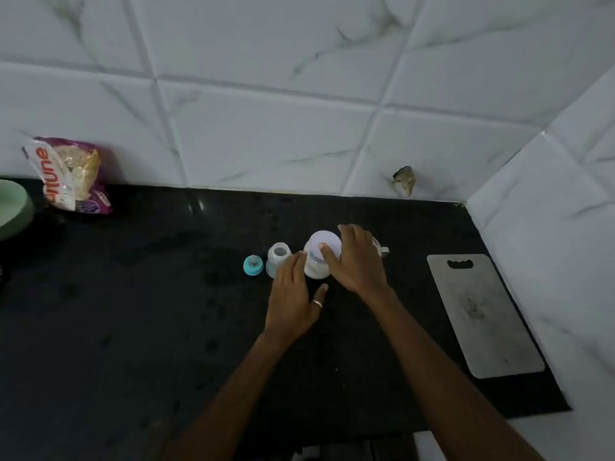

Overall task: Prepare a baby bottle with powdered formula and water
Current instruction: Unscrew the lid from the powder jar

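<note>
Powder jar [320, 261], lid on: right hand [357, 261] cupped over it, hiding cup [382, 251] behind. Left hand [293, 297] open, empty, fingertips at jar. Bottle [278, 257] uncapped; teal cap [253, 265] beside.

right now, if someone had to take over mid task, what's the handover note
Right hand: fingers on the lid of the powder jar, not clearly gripping.
Left hand: open, beside the jar's base.
Baby bottle stands open, left of the jar; its teal nipple cap lies further left on the counter.
Done: bottle uncapped.
Left: open jar, add powder and water, recap. Bottle contents unclear.
</note>
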Motion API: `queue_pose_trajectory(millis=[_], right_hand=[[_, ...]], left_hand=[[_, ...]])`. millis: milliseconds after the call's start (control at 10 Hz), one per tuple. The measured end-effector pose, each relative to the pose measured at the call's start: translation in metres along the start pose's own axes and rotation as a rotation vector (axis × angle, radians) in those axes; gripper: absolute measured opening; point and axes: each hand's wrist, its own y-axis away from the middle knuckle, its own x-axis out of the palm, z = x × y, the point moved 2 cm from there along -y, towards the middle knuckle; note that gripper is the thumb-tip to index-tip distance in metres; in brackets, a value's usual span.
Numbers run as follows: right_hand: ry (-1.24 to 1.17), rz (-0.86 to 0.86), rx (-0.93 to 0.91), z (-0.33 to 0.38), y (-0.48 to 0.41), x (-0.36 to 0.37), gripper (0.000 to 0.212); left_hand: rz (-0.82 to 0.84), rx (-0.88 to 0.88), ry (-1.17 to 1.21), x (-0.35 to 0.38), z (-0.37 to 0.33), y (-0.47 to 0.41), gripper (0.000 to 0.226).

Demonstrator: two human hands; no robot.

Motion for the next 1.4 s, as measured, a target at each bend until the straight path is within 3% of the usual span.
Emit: queue_pose_trajectory(millis=[200, 400, 700, 900, 1100, 1300, 1400], right_hand=[[0.193, 0.401, -0.002, 0.013, -0.037, 0.021, 0.094], [0.247, 0.438, 0.008, 0.011, -0.044, 0.038, 0.091], [0.169, 0.326, 0.001, 0.008, -0.038, 0.008, 0.084], [0.112, 0.077, -0.052, 0.020, -0.024, -0.060, 0.068], [0.090, -0.153, -0.109, 0.036, -0.008, -0.116, 0.070], [0.161, -0.215, -0.132, 0.047, 0.005, -0.132, 0.063], [0.184, -0.256, -0.196, 0.047, 0.010, -0.130, 0.062]], left_hand=[[0.088, -0.166, 0.139, 0.002, 0.013, 0.006, 0.077], [0.111, -0.258, 0.153, -0.001, 0.020, 0.005, 0.084], [0.092, -0.304, 0.199, 0.006, 0.003, -0.001, 0.095], [-0.048, -0.239, 0.230, 0.002, -0.028, -0.021, 0.119], [-0.186, -0.193, 0.323, -0.009, -0.074, -0.049, 0.120], [-0.273, -0.260, 0.286, -0.023, -0.091, -0.052, 0.107], [-0.205, -0.312, 0.352, -0.034, -0.087, -0.031, 0.110]])
